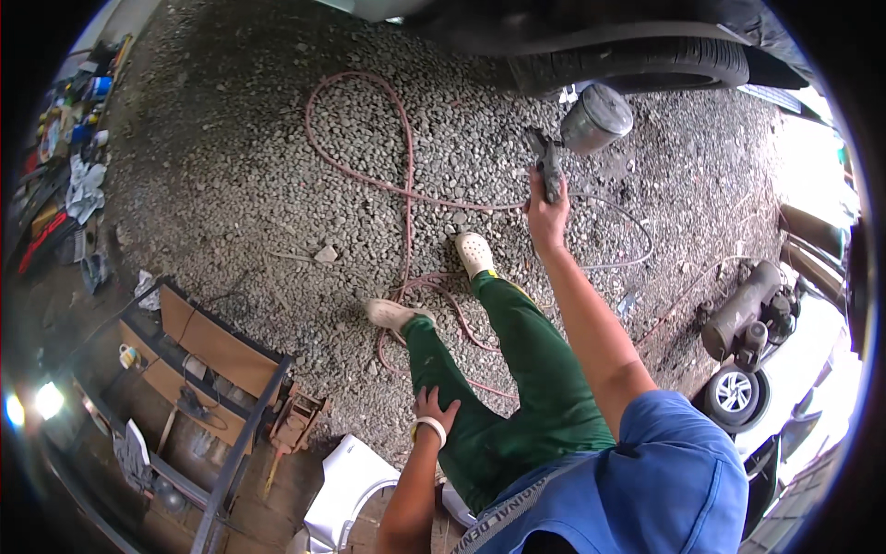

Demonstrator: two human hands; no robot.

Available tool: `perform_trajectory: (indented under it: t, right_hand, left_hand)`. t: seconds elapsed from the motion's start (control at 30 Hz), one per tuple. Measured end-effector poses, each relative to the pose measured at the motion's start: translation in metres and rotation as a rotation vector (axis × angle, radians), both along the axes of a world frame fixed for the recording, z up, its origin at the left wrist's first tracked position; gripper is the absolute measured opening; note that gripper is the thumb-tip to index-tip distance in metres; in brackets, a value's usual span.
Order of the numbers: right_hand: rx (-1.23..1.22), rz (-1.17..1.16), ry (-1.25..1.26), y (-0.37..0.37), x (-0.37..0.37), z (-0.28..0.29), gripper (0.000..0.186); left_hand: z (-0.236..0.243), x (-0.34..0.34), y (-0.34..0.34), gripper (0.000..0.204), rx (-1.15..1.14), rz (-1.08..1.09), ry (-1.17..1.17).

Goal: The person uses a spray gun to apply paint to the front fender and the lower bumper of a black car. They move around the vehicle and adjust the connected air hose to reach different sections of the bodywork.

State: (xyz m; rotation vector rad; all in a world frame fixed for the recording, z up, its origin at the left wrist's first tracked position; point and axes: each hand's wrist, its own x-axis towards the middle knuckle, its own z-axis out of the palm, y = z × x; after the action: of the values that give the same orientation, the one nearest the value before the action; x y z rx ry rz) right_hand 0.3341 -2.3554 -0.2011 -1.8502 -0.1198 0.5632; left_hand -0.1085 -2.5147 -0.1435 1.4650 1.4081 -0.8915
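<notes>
My right hand (546,214) grips a spray gun (549,166) with a grey metal cup (595,120) at its upper right, held out over the gravel near a dark vehicle's tire (664,69). A pink hose (407,152) lies looped on the gravel, and a greyer length (637,240) curves to the right of my right hand. My left hand (434,415), with a white band at the wrist, rests on my left thigh in green trousers (526,379), its fingers apart and holding nothing.
Tools and parts (74,166) clutter the left edge. A metal frame with boards (212,342), a floor jack (291,415) and a silver body panel (346,480) are at lower left. An air compressor (738,314), a wheel (734,397) and a white car part are on the right.
</notes>
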Motion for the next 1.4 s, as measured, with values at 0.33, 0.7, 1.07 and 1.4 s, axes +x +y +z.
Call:
perform_trajectory:
  t: [0.33,0.7,1.07,1.4]
  right_hand:
    - [0.17,-0.124,-0.064,0.05,-0.016,-0.046,0.034]
    - [0.012,-0.232,-0.285,0.1,-0.032,-0.074,0.045]
    - [0.064,0.1,-0.172,0.167,-0.111,-0.017,0.041]
    - [0.022,-0.084,-0.24,0.102,-0.068,0.007,0.032]
  left_hand:
    - [-0.06,-0.029,0.052,0.058,0.109,-0.207,-0.102]
    - [-0.058,-0.067,0.106,0.054,-0.012,-0.32,-0.09]
    - [-0.062,-0.082,0.112,0.054,0.028,-0.326,-0.128]
    - [-0.061,-0.061,0.113,0.056,0.012,-0.365,-0.142]
